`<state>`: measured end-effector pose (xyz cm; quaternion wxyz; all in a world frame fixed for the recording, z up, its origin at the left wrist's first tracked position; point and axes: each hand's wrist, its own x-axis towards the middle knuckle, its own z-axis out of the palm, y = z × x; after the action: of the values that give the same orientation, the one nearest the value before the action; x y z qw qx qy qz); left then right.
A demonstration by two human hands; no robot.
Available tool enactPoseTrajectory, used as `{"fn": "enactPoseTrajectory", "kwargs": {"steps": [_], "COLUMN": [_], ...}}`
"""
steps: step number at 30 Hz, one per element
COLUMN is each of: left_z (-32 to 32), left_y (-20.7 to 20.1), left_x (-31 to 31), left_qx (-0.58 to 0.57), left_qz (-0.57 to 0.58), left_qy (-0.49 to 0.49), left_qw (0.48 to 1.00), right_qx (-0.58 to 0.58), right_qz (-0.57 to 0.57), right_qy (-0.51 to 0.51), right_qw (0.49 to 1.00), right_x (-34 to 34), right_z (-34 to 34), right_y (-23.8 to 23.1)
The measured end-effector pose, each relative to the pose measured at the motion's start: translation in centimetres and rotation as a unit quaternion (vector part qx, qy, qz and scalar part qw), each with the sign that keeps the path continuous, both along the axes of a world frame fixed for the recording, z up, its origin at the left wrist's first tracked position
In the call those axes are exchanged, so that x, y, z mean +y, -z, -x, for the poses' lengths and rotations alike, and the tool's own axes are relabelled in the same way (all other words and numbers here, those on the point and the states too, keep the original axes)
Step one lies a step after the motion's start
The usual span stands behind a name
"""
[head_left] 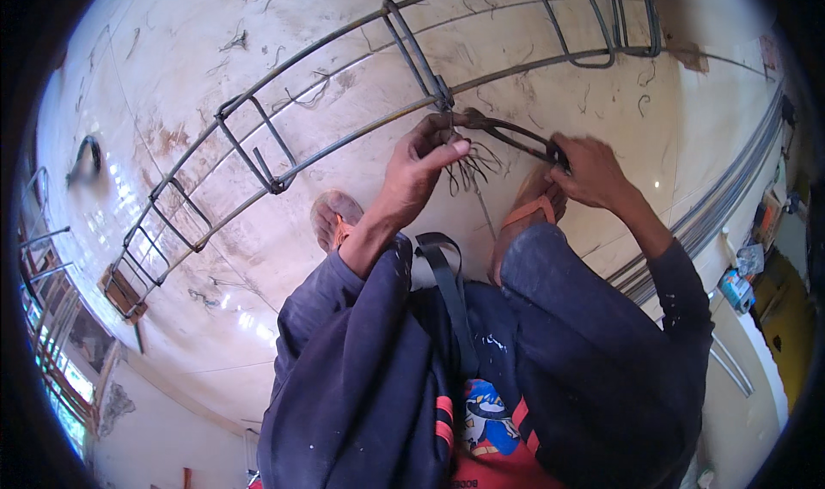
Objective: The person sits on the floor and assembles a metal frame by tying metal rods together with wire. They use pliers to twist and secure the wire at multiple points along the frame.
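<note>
My left hand (412, 164) is closed on a bunch of thin tie wires (471, 169), whose loose ends hang below the fingers. It is right beside a bar of the long steel rebar cage (357, 134), close to one of the square stirrups (411, 49). In my right hand (593, 171) are the handles of a pair of pincers (520, 133). The pincers' head points left and lies near my left fingertips, just below the stirrup's corner. Whether the jaws grip a wire is too small to make out.
Several long loose bars (713, 218) lie at the right. A wooden block (125, 293) sits under the cage's left end. Wire scraps (236, 40) litter the tiled floor. A dark curved object (86, 158) lies at the far left. My sandalled feet (337, 216) are near the cage.
</note>
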<state>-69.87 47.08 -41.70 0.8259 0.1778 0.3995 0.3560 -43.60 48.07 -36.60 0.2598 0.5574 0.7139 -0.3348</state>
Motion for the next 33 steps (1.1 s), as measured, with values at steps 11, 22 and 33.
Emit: {"fn": "enactPoseTrajectory", "kwargs": {"steps": [11, 22, 33], "left_z": [0.5, 1.5, 2.6], "left_y": [-0.6, -0.2, -0.3], "left_x": [-0.2, -1.0, -1.2], "left_qx": [0.035, 0.176, 0.266], "left_qz": [0.013, -0.126, -0.268], "left_qy": [0.007, 0.041, 0.034], "left_qw": [0.999, 0.975, 0.925], "right_qx": [0.328, 0.278, 0.214], "right_qz": [0.188, 0.178, 0.251], "right_qy": [0.432, 0.360, 0.393], "right_qw": [0.818, 0.873, 0.858], "right_x": [-5.5, -4.9, -2.0], "right_z": [1.5, 1.8, 5.4], "right_y": [-0.2, -5.4, -9.8]}}
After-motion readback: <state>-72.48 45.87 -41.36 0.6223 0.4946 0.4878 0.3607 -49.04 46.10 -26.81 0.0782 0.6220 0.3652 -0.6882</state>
